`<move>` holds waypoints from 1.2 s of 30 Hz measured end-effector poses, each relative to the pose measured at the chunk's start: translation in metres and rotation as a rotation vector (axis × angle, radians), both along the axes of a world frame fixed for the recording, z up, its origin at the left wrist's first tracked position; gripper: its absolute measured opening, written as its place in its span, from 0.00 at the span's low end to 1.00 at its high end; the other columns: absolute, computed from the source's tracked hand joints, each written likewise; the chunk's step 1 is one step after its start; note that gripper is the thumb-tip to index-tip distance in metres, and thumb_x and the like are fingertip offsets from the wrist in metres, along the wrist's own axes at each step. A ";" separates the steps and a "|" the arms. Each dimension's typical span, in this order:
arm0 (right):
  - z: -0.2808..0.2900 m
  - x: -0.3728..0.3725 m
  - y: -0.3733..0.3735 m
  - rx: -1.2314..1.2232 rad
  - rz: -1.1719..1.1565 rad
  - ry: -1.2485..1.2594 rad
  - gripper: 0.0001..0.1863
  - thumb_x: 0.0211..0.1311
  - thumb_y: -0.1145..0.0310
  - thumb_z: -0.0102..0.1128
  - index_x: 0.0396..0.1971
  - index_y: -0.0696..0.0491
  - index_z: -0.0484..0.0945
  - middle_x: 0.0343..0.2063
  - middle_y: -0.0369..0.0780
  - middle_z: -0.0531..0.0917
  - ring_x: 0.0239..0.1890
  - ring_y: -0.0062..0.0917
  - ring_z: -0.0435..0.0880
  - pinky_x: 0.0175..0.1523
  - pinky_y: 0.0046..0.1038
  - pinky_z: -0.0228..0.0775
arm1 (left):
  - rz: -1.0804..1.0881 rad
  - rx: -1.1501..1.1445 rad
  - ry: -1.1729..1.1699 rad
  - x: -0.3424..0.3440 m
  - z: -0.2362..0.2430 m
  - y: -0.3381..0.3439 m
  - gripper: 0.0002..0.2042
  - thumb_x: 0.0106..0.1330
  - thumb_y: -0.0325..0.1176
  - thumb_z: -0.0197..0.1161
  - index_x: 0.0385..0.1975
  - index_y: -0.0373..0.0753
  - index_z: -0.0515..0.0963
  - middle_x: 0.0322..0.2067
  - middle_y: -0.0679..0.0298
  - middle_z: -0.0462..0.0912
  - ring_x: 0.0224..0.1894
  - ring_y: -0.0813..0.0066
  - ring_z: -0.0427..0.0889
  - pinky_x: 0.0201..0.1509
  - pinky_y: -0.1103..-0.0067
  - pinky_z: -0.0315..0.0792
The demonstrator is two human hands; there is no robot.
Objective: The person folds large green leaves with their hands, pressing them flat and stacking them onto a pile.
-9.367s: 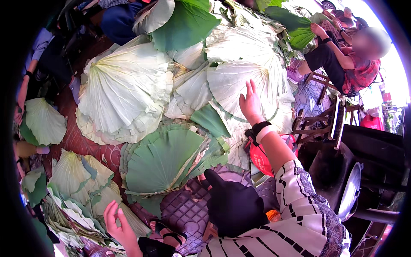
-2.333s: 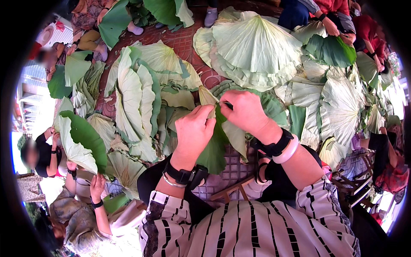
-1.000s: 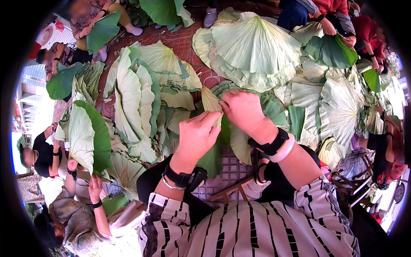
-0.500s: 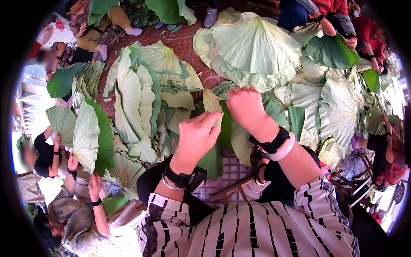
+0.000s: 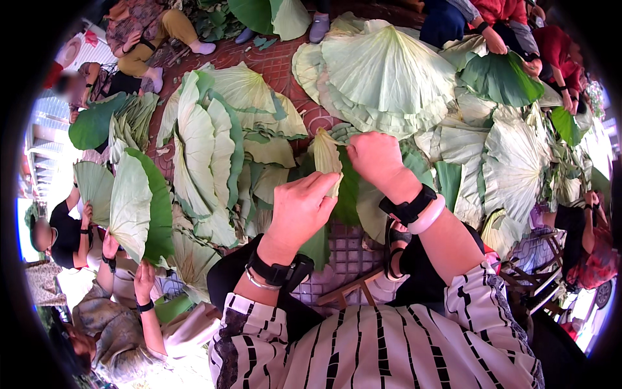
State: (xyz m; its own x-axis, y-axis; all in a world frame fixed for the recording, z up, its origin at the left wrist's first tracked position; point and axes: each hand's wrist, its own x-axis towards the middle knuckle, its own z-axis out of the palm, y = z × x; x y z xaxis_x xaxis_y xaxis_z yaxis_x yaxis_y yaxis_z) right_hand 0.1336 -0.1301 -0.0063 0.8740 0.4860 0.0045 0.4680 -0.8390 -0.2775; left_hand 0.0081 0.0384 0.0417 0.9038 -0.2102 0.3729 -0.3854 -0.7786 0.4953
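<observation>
Currently, the left hand [image 5: 299, 209] is pinching a leaf [image 5: 326, 154] that is extending beyond it, just beside the curled right hand [image 5: 377, 162], whose grip I cannot tell.

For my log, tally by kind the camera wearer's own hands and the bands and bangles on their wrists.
Bare hands: 2, left hand and right hand
Black wristbands: 2, one per wrist
Silver bangle: 1
Pale bangle: 1
Total: 6
</observation>
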 end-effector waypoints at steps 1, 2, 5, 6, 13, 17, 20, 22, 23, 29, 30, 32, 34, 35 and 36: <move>0.002 0.000 0.001 0.000 0.002 -0.001 0.13 0.64 0.60 0.60 0.26 0.54 0.82 0.27 0.47 0.86 0.34 0.44 0.88 0.41 0.45 0.81 | -0.001 -0.009 -0.013 0.000 0.000 0.001 0.18 0.51 0.24 0.70 0.44 0.40 0.79 0.31 0.62 0.83 0.31 0.62 0.85 0.32 0.70 0.78; 0.004 0.001 0.002 -0.036 -0.001 -0.009 0.11 0.62 0.62 0.60 0.28 0.53 0.84 0.29 0.47 0.87 0.35 0.42 0.89 0.42 0.42 0.82 | -0.002 -0.019 -0.026 0.000 0.000 0.002 0.18 0.51 0.24 0.70 0.44 0.41 0.79 0.31 0.62 0.83 0.30 0.62 0.85 0.31 0.70 0.78; -0.002 -0.001 0.002 -0.032 0.007 -0.065 0.10 0.62 0.62 0.61 0.32 0.53 0.83 0.32 0.46 0.87 0.36 0.42 0.89 0.43 0.42 0.82 | -0.016 -0.031 -0.052 0.001 0.001 0.000 0.18 0.51 0.25 0.70 0.44 0.41 0.79 0.30 0.63 0.83 0.29 0.62 0.84 0.31 0.70 0.77; -0.004 -0.002 0.003 0.008 0.023 -0.108 0.11 0.63 0.60 0.63 0.34 0.53 0.81 0.33 0.45 0.86 0.36 0.44 0.88 0.43 0.44 0.81 | -0.015 -0.031 -0.051 0.000 0.001 -0.001 0.18 0.51 0.25 0.70 0.44 0.41 0.79 0.30 0.63 0.83 0.29 0.62 0.84 0.31 0.70 0.77; -0.003 -0.008 0.007 0.049 0.168 -0.092 0.13 0.62 0.59 0.66 0.36 0.53 0.80 0.36 0.44 0.84 0.37 0.43 0.87 0.43 0.43 0.81 | -0.056 -0.043 -0.048 -0.005 -0.002 -0.006 0.18 0.50 0.24 0.70 0.43 0.42 0.81 0.29 0.64 0.83 0.26 0.62 0.83 0.28 0.71 0.76; -0.008 -0.008 0.008 0.122 0.254 -0.054 0.11 0.62 0.60 0.65 0.36 0.53 0.81 0.36 0.43 0.85 0.38 0.43 0.87 0.44 0.42 0.81 | -0.083 -0.069 -0.052 -0.005 -0.001 -0.009 0.18 0.47 0.22 0.69 0.42 0.41 0.82 0.30 0.63 0.85 0.26 0.60 0.83 0.28 0.71 0.76; -0.007 -0.006 0.009 0.126 0.280 -0.010 0.11 0.63 0.61 0.63 0.34 0.55 0.81 0.35 0.44 0.86 0.38 0.43 0.88 0.44 0.42 0.81 | -0.111 -0.104 -0.053 -0.007 -0.006 -0.009 0.17 0.52 0.22 0.70 0.44 0.39 0.82 0.30 0.60 0.84 0.26 0.63 0.82 0.29 0.74 0.75; -0.007 -0.006 0.010 0.100 0.282 0.010 0.10 0.64 0.62 0.61 0.32 0.55 0.82 0.34 0.44 0.86 0.37 0.43 0.88 0.43 0.43 0.81 | -0.140 -0.232 0.102 -0.008 0.007 -0.009 0.15 0.57 0.24 0.70 0.45 0.38 0.82 0.31 0.60 0.83 0.27 0.67 0.81 0.31 0.76 0.75; -0.007 -0.006 0.011 0.126 0.265 -0.035 0.10 0.64 0.63 0.60 0.31 0.55 0.81 0.33 0.44 0.86 0.35 0.43 0.88 0.41 0.43 0.81 | -0.167 -0.361 0.257 -0.009 0.012 -0.007 0.14 0.62 0.26 0.69 0.47 0.36 0.82 0.32 0.60 0.83 0.28 0.71 0.80 0.33 0.78 0.74; -0.005 -0.011 0.015 0.197 0.218 -0.189 0.10 0.64 0.63 0.61 0.29 0.54 0.80 0.30 0.43 0.84 0.31 0.42 0.87 0.36 0.41 0.80 | 0.180 -0.845 0.711 0.004 -0.007 0.007 0.21 0.76 0.50 0.59 0.48 0.35 0.82 0.32 0.65 0.84 0.34 0.79 0.80 0.40 0.81 0.73; -0.004 -0.013 0.017 0.230 0.214 -0.233 0.10 0.64 0.63 0.63 0.27 0.52 0.79 0.28 0.41 0.83 0.29 0.40 0.85 0.32 0.40 0.79 | 0.276 -0.733 0.746 0.007 -0.008 0.010 0.20 0.74 0.49 0.63 0.47 0.34 0.82 0.32 0.64 0.85 0.36 0.80 0.82 0.41 0.80 0.75; 0.001 -0.018 0.018 0.219 0.228 -0.193 0.10 0.64 0.63 0.61 0.28 0.53 0.79 0.29 0.42 0.84 0.30 0.41 0.86 0.35 0.40 0.80 | 0.340 -0.688 0.669 0.008 -0.028 0.012 0.21 0.71 0.47 0.66 0.47 0.32 0.82 0.33 0.60 0.86 0.37 0.76 0.84 0.41 0.78 0.77; 0.004 -0.023 0.019 0.207 0.238 -0.154 0.10 0.65 0.64 0.60 0.29 0.55 0.80 0.29 0.43 0.84 0.31 0.42 0.87 0.37 0.40 0.81 | 0.401 -0.640 0.592 0.009 -0.039 0.013 0.22 0.68 0.45 0.70 0.46 0.29 0.81 0.35 0.56 0.87 0.38 0.71 0.87 0.41 0.76 0.79; 0.004 -0.026 0.019 0.271 0.254 -0.148 0.10 0.65 0.64 0.60 0.29 0.54 0.79 0.29 0.42 0.84 0.31 0.42 0.87 0.36 0.40 0.81 | 0.400 -0.673 0.582 0.009 -0.044 0.014 0.23 0.67 0.45 0.71 0.48 0.29 0.81 0.38 0.54 0.87 0.40 0.69 0.87 0.43 0.75 0.79; 0.004 -0.027 0.018 0.332 0.265 -0.142 0.10 0.66 0.64 0.60 0.28 0.54 0.79 0.28 0.42 0.84 0.31 0.41 0.87 0.36 0.41 0.80 | 0.394 -0.706 0.574 0.010 -0.044 0.013 0.25 0.65 0.46 0.72 0.51 0.29 0.80 0.41 0.52 0.88 0.42 0.66 0.88 0.45 0.74 0.80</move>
